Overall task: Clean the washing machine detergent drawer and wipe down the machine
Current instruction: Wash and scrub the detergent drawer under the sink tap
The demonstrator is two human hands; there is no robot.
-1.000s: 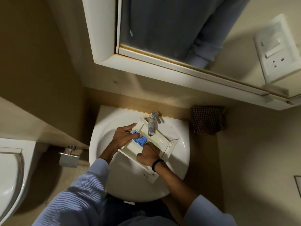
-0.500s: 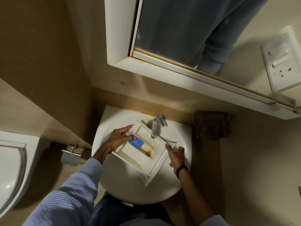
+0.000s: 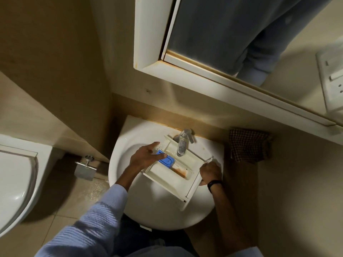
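A cream detergent drawer (image 3: 167,175) lies tilted across the white sink (image 3: 133,145), its far end under the chrome tap (image 3: 182,143). A blue insert (image 3: 167,160) sits in its left compartment, and brown residue stains the right compartment. My left hand (image 3: 146,156) holds the drawer's left side, thumb across the blue insert, forefinger stretched out. My right hand (image 3: 210,172) grips the drawer's right edge with curled fingers; a black band circles that wrist.
A dark checked cloth (image 3: 248,145) hangs on the wall right of the sink. A mirror cabinet (image 3: 148,52) juts out above. A toilet (image 3: 16,179) stands at the left, with a chrome paper holder (image 3: 86,168) beside it. A wall socket (image 3: 332,76) is far right.
My right hand left the inside of the drawer, swung out to the right, and now grips the drawer's right edge. The drawer has turned slightly. The left hand kept its hold.
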